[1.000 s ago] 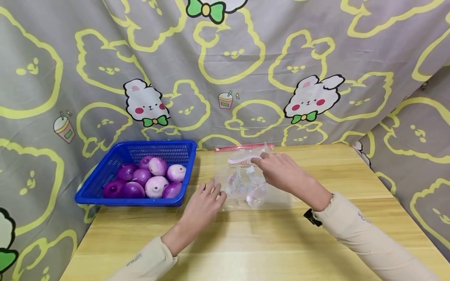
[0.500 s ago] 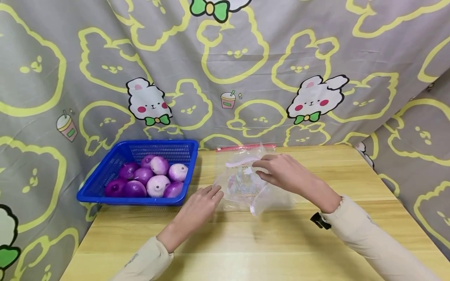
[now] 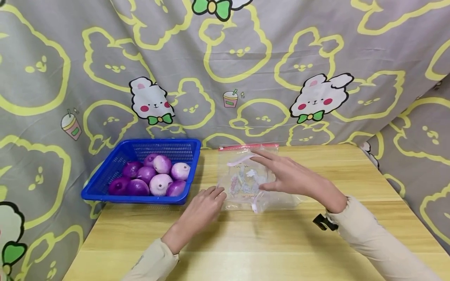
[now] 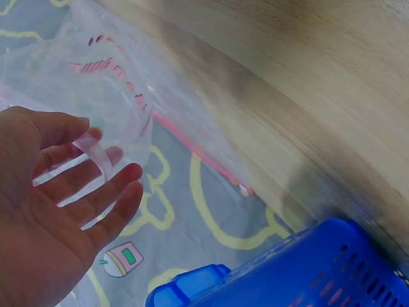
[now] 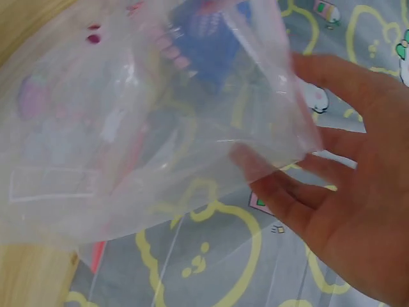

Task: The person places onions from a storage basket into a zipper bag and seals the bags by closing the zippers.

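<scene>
A clear zip bag [image 3: 242, 183] with printed pictures and a pale pink zip strip [image 3: 240, 160] lies in front of me, its mouth partly spread. Beneath it shows clear plastic with a red zip edge [image 3: 249, 147]. My left hand [image 3: 205, 203] is at the bag's left side; in the left wrist view its thumb and forefinger pinch the pink strip [image 4: 97, 157]. My right hand [image 3: 288, 175] is over the bag's right side, thumb and fingers spread apart. In the right wrist view, some fingertips [image 5: 246, 160] lie against the thin plastic [image 5: 192, 147].
A blue plastic basket [image 3: 88, 193] of purple onions [image 3: 137, 188] stands left of the bag. The wooden table [image 3: 260, 246] ends at a grey patterned cloth [image 3: 197, 47] behind. A black strap buckle [image 3: 325, 222] hangs at the right cuff.
My right hand has let go of the pink strip, opened its fingers and moved slightly right. The bag's mouth has shifted, while my left hand stays by its left edge.
</scene>
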`<state>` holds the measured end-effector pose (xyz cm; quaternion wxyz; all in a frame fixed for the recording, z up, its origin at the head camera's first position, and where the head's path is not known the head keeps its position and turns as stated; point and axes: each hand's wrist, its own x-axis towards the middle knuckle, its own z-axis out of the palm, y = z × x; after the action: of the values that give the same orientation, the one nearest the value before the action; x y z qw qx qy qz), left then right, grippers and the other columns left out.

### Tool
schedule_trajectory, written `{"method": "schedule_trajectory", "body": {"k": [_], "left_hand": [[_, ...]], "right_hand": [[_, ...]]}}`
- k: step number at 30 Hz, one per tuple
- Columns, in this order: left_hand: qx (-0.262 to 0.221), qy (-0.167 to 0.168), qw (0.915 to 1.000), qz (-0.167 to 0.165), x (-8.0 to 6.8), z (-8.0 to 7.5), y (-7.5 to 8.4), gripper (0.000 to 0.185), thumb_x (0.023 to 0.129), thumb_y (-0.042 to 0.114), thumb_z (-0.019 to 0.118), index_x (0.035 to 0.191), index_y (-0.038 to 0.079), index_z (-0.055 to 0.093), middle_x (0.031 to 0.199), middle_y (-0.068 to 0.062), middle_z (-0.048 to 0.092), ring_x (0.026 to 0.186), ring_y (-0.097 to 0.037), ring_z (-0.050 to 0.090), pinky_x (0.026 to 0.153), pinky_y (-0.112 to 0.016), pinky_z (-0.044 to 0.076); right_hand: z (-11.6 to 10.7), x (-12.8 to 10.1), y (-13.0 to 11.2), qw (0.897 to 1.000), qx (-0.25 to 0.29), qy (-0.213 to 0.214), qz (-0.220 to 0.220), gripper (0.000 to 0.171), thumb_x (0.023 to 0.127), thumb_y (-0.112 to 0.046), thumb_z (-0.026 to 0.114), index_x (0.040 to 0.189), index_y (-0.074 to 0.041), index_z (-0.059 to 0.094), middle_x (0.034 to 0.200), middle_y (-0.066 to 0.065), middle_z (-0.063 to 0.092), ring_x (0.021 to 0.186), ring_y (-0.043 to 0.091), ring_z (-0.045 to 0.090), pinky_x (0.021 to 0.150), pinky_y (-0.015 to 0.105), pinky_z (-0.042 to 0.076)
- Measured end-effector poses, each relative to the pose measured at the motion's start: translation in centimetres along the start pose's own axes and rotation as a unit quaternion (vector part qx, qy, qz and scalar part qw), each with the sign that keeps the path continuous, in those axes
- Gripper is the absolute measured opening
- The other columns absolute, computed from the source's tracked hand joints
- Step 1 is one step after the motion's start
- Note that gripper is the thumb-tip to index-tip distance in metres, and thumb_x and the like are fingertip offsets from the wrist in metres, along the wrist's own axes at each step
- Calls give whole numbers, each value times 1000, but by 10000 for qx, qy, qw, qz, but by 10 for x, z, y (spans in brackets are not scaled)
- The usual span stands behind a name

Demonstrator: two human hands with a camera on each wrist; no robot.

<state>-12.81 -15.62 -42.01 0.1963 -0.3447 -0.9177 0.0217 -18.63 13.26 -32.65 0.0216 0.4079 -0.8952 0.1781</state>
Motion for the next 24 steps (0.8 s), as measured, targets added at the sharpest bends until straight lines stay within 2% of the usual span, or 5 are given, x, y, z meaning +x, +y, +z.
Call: {"method": "schedule_trajectory", "body": {"k": [1,6,15,20,24], "left_hand": [[-18,8,10000,-20,0,1,0,16,88,6,67,103,9,62,123,-9,66,111,-30,63,90,-47,54],[-103,36,9999,-43,0,3,0,13,89,8,67,100,10,62,120,-8,66,107,-29,63,87,-46,55],[-281,388,9988,14,-2,-4,1,17,90,9,64,107,10,64,124,-11,65,109,-33,63,91,-47,54],[-570,871,9945,-69,-9,-15,-5,20,96,11,53,113,10,65,125,-12,64,108,-30,63,87,-46,54],[-813,1328,9877,-130,-14,-20,-15,18,97,9,52,109,7,65,113,-10,65,96,-25,63,78,-37,54]], "right_hand": [[-1,-1,-1,9999,77,-142,37,88,79,-31,85,152,-10,40,161,8,31,137,30,44,106,50,43],[-4,-4,-5,9981,243,-562,94,93,80,-19,85,155,-8,32,163,7,25,143,29,37,111,47,37],[3,-5,-5,9998,-115,-136,-90,83,82,-10,82,152,-5,39,160,10,33,117,25,61,97,43,51],[3,-5,-5,9997,-186,-99,-77,81,81,-10,83,151,-6,41,159,8,35,107,20,65,93,40,53],[3,-5,-5,9995,-261,-25,-152,80,82,-9,82,150,-4,42,158,11,36,112,24,64,94,42,53]]}}
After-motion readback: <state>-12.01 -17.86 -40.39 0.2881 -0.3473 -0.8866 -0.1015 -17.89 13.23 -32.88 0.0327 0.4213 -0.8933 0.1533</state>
